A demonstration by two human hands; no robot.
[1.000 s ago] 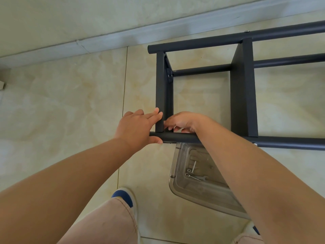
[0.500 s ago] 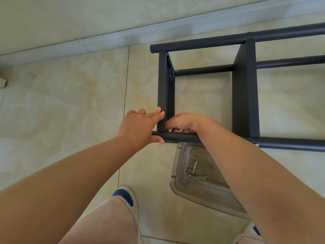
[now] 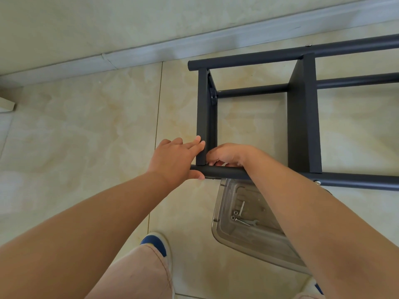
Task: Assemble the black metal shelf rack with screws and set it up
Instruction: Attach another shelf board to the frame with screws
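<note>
The black metal shelf rack (image 3: pixel 302 117) lies on its side on the glossy beige tiled floor (image 3: pixel 86 130), close to the pale grey skirting board (image 3: pixel 151 52), its round tubes running left to right and its flat panels crossing between them. The left hand (image 3: pixel 177 158) meets the end of the nearest tube at the corner, fingers fairly straight against the end panel and thumb under the tube; its grip looks released rather than clenched. The right hand (image 3: pixel 226 154) curls over the same tube just beside the panel, grasping the rack. Beneath the tube, on the floor, sits a clear plastic tray (image 3: pixel 222 229) holding loose silver screws (image 3: pixel 237 214) and a small spanner (image 3: pixel 251 223). A blue-toed white shoe (image 3: pixel 157 244) stands near the tray.
</note>
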